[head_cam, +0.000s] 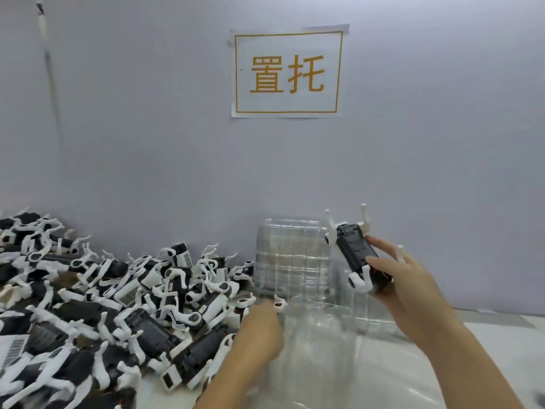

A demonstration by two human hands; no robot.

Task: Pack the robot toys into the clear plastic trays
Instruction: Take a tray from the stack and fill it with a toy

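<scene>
Grey wall (413, 143) behind; the right hand (404, 286) grips a black-and-white plastic robot toy (358, 255), long axis tilted upward, right of the upright clear ribbed plastic tray (292, 255). The left hand (259, 329), grip unclear, touches that tray's base.

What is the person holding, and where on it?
The right hand grips a robot toy round the lower end of its black body. The blurred left hand reaches toward the clear tray; its hold is unclear.
</scene>
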